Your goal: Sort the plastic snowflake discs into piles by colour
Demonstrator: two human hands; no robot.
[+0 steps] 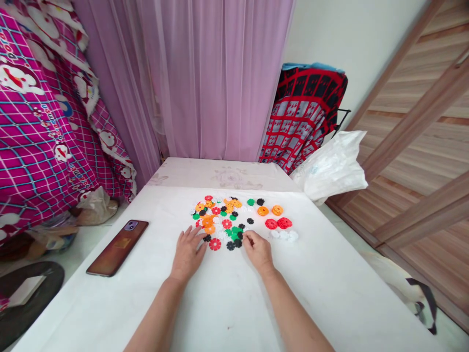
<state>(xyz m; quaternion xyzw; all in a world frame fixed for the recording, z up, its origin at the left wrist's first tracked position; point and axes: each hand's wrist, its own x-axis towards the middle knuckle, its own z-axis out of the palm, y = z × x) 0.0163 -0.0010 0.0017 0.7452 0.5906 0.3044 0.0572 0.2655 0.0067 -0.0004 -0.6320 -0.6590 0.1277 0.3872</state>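
A loose heap of notched plastic discs in red, orange, green, black and white lies on the white table (pixel 227 303). At the heap's left edge rests my left hand (pixel 187 253), fingers spread, close to an orange disc (pixel 209 229) and a red disc (pixel 215 244). My right hand (pixel 259 250) is pinched at the right edge, beside green discs (pixel 233 232) and a black disc (pixel 230 246). Its fingertips hide whatever may be between them. Farther right sit grouped orange discs (pixel 263 211), red discs (pixel 284 223) and white discs (pixel 290 236). Behind them are a green disc (pixel 250 202) and a black disc (pixel 260 202).
A smartphone (pixel 117 248) lies face down on the table's left side. Off the far right corner stands a white plastic bag (pixel 335 166). Purple curtains (pixel 220 78) hang behind the table, and a wooden wardrobe (pixel 421 146) is at right.
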